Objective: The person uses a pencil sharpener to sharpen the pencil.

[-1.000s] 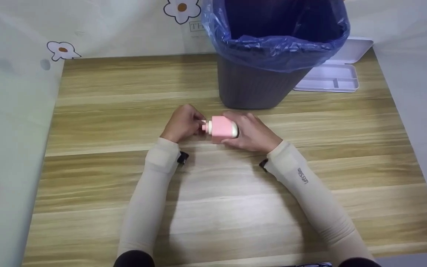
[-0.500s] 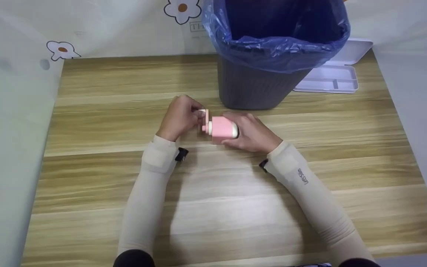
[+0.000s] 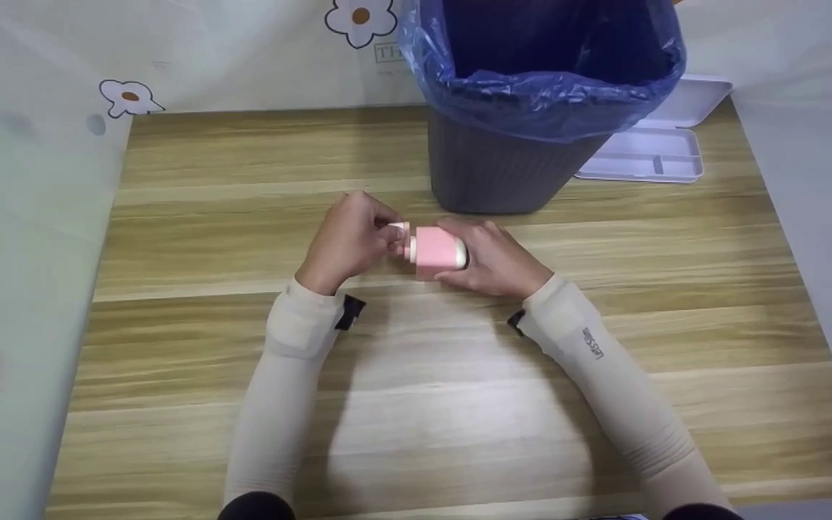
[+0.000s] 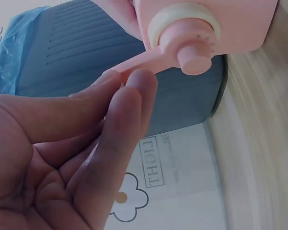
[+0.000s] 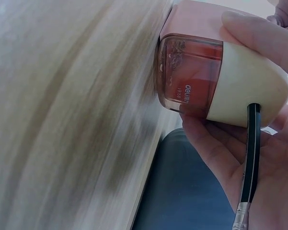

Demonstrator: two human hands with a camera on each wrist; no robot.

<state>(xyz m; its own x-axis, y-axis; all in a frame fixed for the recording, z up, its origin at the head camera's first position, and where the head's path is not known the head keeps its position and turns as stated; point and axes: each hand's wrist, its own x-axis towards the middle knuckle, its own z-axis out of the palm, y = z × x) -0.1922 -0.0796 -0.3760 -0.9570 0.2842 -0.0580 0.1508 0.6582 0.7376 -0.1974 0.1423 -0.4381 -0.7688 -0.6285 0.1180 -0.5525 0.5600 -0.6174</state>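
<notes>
A pink and cream crank pencil sharpener [image 3: 436, 249] lies between the two hands over the wooden table. My right hand [image 3: 495, 256] grips its body, with the thumb [image 5: 259, 38] along one side and fingers on the other. In the right wrist view, a dark striped pencil [image 5: 252, 148] sticks out of the cream end, passing in front of the palm. Shavings [image 5: 175, 55] show behind the clear window. Thumb and fingertips of my left hand [image 3: 347, 238] pinch the end of the pink crank handle [image 4: 151, 60]; the handle's tip is hidden by the fingers.
A dark grey waste bin [image 3: 503, 170] lined with a blue bag [image 3: 539, 108] stands just beyond the hands. Behind it on the right lies an open white pencil case [image 3: 640, 153]. Pale sheets with printed flowers [image 3: 360, 18] border the wooden table [image 3: 228, 180].
My left hand has swung the crank handle around, from low at the sharpener, up to the far side, then slightly back down. The right hand and sharpener have stayed in place.
</notes>
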